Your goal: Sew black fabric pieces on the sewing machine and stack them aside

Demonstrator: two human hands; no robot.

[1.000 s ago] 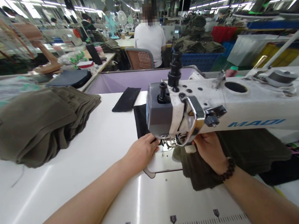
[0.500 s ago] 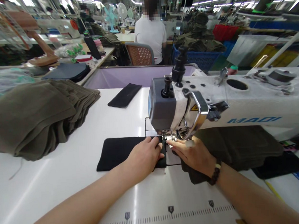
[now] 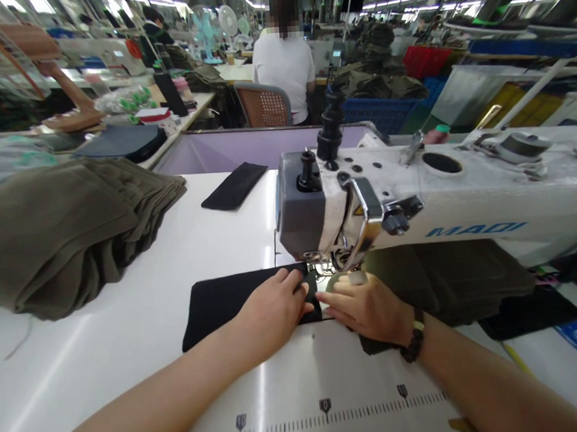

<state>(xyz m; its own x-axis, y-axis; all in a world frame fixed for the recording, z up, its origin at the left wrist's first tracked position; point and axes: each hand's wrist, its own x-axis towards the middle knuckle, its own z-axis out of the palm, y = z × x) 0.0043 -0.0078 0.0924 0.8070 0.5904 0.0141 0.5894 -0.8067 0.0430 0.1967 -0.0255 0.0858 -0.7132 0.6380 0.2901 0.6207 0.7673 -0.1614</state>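
Under the needle area of a white sewing machine [image 3: 346,206] lies a black fabric piece [image 3: 220,305], its right end by the presser foot. My left hand [image 3: 277,305] rests on that end, fingers bent and thumb beside them, gripping the cloth against the table. My right hand [image 3: 367,306] lies palm down just right of the cloth's edge, fingers stretched out to the left with their tips at the edge. Beneath and behind this hand is a stack of dark olive fabric pieces [image 3: 449,278]. The needle itself is too small to make out.
A thick pile of olive fabric pieces [image 3: 59,230] sits on the left of the white table [image 3: 106,357]. Another black piece [image 3: 235,186] lies near the back edge. Beyond a lilac panel [image 3: 264,146], a person in a white shirt [image 3: 283,66] sits facing away.
The left end of the black fabric has swung toward me, so the piece lies more slanted. My right hand has shifted slightly nearer me. The whole view has moved a little.
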